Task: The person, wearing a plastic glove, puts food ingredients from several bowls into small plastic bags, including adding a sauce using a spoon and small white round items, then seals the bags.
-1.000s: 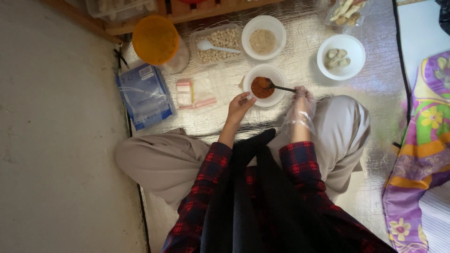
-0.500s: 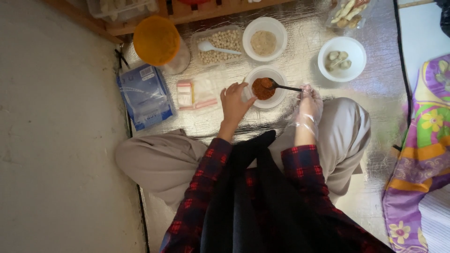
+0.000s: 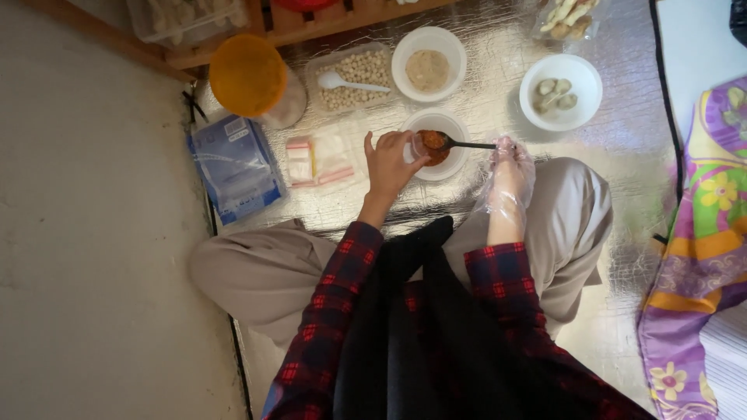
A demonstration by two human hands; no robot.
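On the foil mat (image 3: 498,210), your left hand (image 3: 389,159) grips the bowl (image 3: 447,159) rim at frame centre; your gloved right hand (image 3: 510,175) pinches the loaded spoon (image 3: 459,143). A tilt may spill paste.

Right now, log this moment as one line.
left hand: steadies white bowl | right hand: gloved, holds spoon in orange paste

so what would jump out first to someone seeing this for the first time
Probably the two hands at the centre: the left hand steadies a small white bowl of reddish paste while the right hand, in a clear plastic glove, holds a dark spoon in it. Next, the orange lid at upper left, bright against the silver mat.
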